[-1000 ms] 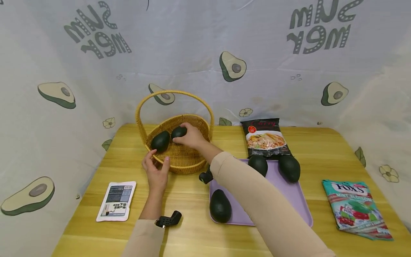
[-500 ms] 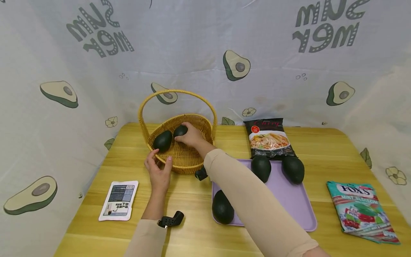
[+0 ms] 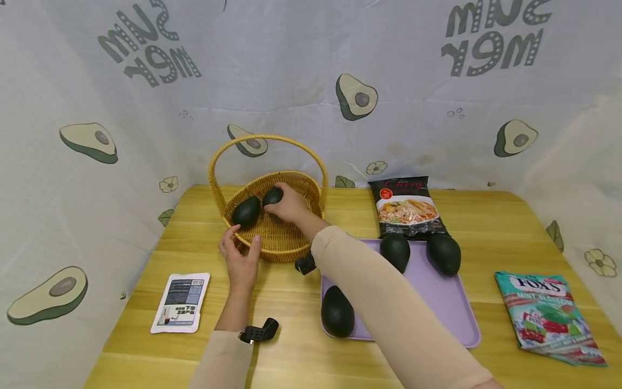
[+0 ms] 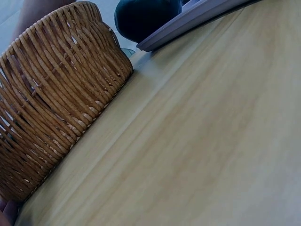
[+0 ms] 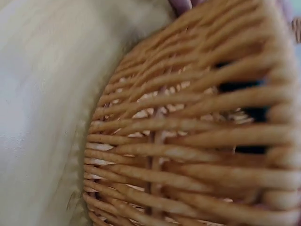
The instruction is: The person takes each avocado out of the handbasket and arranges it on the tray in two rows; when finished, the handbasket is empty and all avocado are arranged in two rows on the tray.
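A yellow wicker basket [image 3: 272,252] with a tall arched handle stands at the back left of the table. Inside it, one dark green avocado [image 3: 246,213] lies at the left. My right hand [image 3: 290,206] reaches over the near rim and grips a second avocado [image 3: 272,196] beside the first, covering its right side. With fingers and thumb spread along the near left rim, my left hand [image 3: 241,262] holds the basket. Both wrist views are largely filled by the basket's woven wall [image 4: 61,89] and the wooden tabletop.
A lilac tray [image 3: 437,302] bears several avocados: one at near left [image 3: 337,312], two at its far edge. Behind it lies a black noodle packet [image 3: 407,208]. A green candy bag [image 3: 549,319] lies at right, a white pouch [image 3: 181,303] at left. A printed curtain hangs behind.
The view has shifted slightly. My right hand stays on the avocado in the basket and my left hand stays at the rim; the right forearm has moved a little.
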`<state>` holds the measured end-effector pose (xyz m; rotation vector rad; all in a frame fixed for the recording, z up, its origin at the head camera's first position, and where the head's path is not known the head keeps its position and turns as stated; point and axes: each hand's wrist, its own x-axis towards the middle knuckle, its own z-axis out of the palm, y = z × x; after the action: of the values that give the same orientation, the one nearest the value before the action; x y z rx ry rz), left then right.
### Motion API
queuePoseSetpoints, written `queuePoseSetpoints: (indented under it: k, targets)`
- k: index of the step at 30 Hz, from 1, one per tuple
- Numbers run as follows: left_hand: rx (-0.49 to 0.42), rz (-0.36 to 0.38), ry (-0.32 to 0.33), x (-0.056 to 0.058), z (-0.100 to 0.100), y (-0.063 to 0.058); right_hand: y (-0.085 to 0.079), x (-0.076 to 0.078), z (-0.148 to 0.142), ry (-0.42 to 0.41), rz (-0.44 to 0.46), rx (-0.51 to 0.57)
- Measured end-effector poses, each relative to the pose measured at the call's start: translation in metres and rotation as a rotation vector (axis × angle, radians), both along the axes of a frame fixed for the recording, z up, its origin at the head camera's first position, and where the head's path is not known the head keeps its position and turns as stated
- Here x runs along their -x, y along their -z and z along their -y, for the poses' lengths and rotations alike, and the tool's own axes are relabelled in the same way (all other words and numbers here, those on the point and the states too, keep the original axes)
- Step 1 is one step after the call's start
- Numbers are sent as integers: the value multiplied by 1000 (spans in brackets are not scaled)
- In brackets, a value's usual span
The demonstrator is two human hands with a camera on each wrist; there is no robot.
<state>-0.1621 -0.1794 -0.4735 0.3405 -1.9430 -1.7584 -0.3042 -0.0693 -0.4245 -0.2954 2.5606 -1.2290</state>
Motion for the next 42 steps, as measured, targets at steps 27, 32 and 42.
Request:
queuePoseSetpoints:
  k: [27, 32, 42]
  targets:
    - [-7, 28, -6, 5, 5, 16, -63, -81, -64, -173, -119, 123]
    - [-6, 28, -24, 10, 10, 31, -68, -100, -91, -191, -74, 187]
    - [-27, 51, -3, 4, 4, 13, -71, -130, -146, -179, -26, 231]
